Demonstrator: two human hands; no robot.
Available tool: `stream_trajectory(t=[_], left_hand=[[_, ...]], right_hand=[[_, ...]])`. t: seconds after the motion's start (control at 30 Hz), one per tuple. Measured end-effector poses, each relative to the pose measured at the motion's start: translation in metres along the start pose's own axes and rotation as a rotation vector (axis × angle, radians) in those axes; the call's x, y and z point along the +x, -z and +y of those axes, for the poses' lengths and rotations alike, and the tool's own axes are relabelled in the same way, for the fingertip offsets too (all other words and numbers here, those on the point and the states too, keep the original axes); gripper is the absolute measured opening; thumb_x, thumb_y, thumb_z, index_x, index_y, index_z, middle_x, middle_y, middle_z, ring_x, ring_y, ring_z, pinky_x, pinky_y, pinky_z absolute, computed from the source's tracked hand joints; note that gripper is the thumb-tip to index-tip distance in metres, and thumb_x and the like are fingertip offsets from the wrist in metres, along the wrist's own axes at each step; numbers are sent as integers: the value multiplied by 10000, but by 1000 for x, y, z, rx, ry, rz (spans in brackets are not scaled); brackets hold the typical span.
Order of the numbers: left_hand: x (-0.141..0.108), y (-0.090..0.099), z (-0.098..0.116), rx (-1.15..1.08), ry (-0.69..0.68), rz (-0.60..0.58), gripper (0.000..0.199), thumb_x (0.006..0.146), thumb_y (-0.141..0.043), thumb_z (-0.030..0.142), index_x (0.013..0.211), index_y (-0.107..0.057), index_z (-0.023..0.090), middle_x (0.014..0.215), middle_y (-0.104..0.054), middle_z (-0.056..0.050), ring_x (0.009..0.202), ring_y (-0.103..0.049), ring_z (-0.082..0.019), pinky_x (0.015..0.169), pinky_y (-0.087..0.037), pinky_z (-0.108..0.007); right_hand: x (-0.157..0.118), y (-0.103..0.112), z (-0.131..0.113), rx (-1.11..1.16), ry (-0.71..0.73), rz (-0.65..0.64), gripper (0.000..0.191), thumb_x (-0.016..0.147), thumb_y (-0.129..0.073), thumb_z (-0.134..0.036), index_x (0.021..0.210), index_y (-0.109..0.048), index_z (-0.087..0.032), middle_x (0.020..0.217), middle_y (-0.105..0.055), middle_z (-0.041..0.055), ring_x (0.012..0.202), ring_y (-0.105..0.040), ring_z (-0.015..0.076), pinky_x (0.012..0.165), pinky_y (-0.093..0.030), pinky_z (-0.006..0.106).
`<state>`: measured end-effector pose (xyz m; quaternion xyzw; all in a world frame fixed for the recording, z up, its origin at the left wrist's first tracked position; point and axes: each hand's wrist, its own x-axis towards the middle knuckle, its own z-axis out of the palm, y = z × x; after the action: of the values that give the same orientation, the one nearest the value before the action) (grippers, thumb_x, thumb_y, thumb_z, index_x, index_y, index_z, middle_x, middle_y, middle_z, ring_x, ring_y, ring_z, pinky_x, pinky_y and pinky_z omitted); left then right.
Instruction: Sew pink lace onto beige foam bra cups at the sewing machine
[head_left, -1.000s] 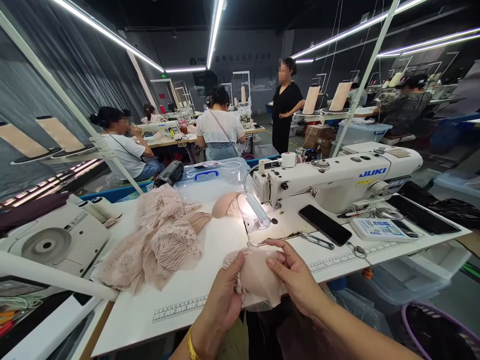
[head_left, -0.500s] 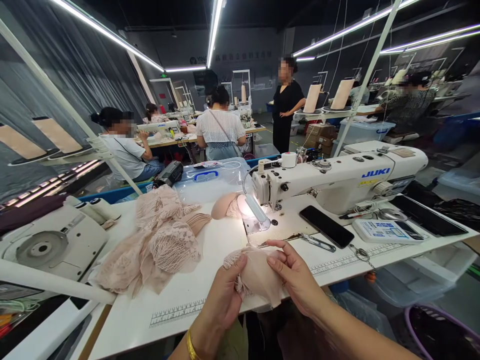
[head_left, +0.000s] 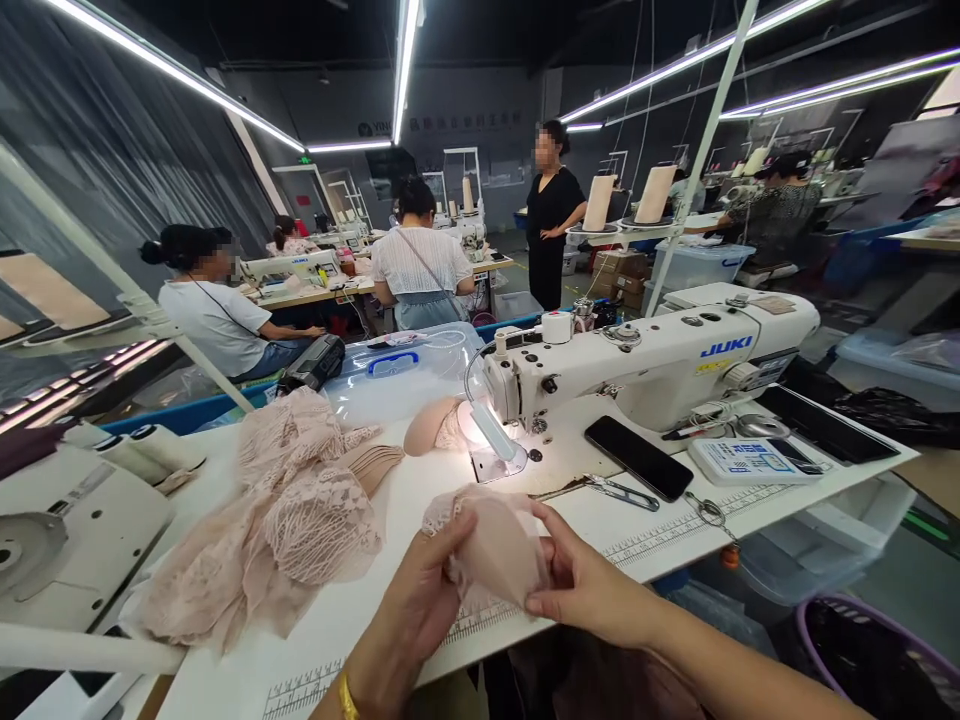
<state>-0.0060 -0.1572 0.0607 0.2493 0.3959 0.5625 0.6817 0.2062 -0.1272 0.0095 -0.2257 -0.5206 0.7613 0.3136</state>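
Note:
Between my two hands is a beige bra cup (head_left: 499, 545) with lace along its left side, held over the table's front edge. My left hand (head_left: 427, 580) grips the lace side, thumb on top. On the opposite edge, my right hand (head_left: 585, 580) pinches the fabric between thumb and fingers. Behind them stands a white sewing machine (head_left: 645, 350), its small lamp lighting the needle area. Another beige cup (head_left: 433, 427) lies to the left of the needle. A heap of beige lace pieces (head_left: 300, 520) rests on the table at the left.
A black phone (head_left: 637, 457), thread snips (head_left: 622, 492) and a white-and-blue box (head_left: 750, 461) lie right of the needle. A clear plastic bin (head_left: 405, 370) stands behind the table. Thread cones (head_left: 598, 203) rise on a stand. Several people sit or stand farther back.
My right hand has shifted down the cup's right edge, and the cup now shows its smooth face more fully. The whole view has turned slightly to the right.

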Motion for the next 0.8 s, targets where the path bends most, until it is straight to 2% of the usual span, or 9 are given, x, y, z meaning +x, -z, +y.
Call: stream_trajectory(t=[0.07,0.13,0.2,0.27,0.37,0.47,0.6,0.7,0.8], left_hand=[[-3,1,21,247,5,-238,460,748,-905,411,1137,-793,194,1123,-779,-120,1061,-717,-330,953,-570,-408],[-3,-4,42,664,4,-533,423,723,-912,331,1119,-801,233,1115,-776,-96,1062,-709,-332,958,-557,-412],[5,-12,56,1085,-100,-794,202,774,-841,225,971,-822,266,1084,-773,-67,1039,-707,-299,1033,-498,-419],[23,-20,59,1359,-279,-931,147,772,-778,116,791,-797,261,1081,-764,-48,1050,-695,-274,1117,-403,-428],[58,-19,52,1542,-443,-953,201,703,-746,29,671,-730,227,1111,-738,-32,1064,-663,-259,1119,-355,-412],[83,-11,45,1590,-448,-950,170,715,-761,64,646,-706,210,1125,-699,-32,1012,-631,-232,1013,-403,-356],[88,-6,45,1609,-426,-928,172,746,-767,84,646,-691,202,1126,-664,-38,1024,-605,-230,958,-391,-337],[86,-7,46,1591,-423,-918,195,746,-750,68,633,-668,204,1129,-662,-30,1032,-614,-230,1019,-346,-362],[85,-7,46,1571,-417,-913,205,757,-731,60,633,-661,207,1127,-662,-22,1032,-631,-225,1086,-287,-389]], right_hand=[[2,13,-9,-242,93,-38,895,865,-794,-301,1589,-269,-337,1106,-686,41,981,-663,230,866,-480,376],[13,29,-21,-624,333,-55,619,911,-696,-214,1479,-471,-311,1052,-701,46,949,-643,228,873,-473,389],[33,46,-34,-1033,612,-94,320,956,-587,-147,1241,-645,-280,972,-717,50,891,-607,219,840,-455,380],[59,62,-42,-1349,771,-151,243,1012,-492,-126,1040,-689,-266,939,-726,49,867,-573,210,813,-430,365],[93,83,-42,-1582,840,-215,293,1041,-459,-138,879,-674,-254,859,-712,34,831,-535,200,764,-400,337],[105,98,-33,-1595,828,-160,313,1002,-460,-91,808,-654,-242,829,-708,29,814,-538,198,719,-375,322],[95,103,-33,-1494,755,-168,344,911,-468,12,907,-697,-245,1019,-769,14,910,-612,186,765,-386,320],[89,101,-38,-1478,703,-214,363,869,-487,34,929,-711,-245,1007,-775,7,887,-614,181,744,-379,311],[90,101,-40,-1532,649,-180,303,884,-502,13,854,-686,-225,975,-773,18,849,-596,187,744,-365,322]])
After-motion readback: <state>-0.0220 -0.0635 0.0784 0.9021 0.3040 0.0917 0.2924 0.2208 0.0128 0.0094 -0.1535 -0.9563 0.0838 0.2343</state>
